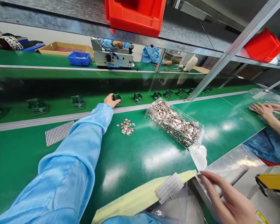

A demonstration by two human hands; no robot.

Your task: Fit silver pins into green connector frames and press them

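Your left hand (110, 100) stretched far across desk (135, 155), fingers pinching dark fixture (118, 98) on conveyor belt (60, 90). Your right hand (228, 199) spread flat near desk edge, holding nothing, beside ribbed metal strip (170, 187).

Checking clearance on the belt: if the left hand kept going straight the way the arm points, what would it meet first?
The left hand already touches a dark green fixture on the conveyor; that comes first.
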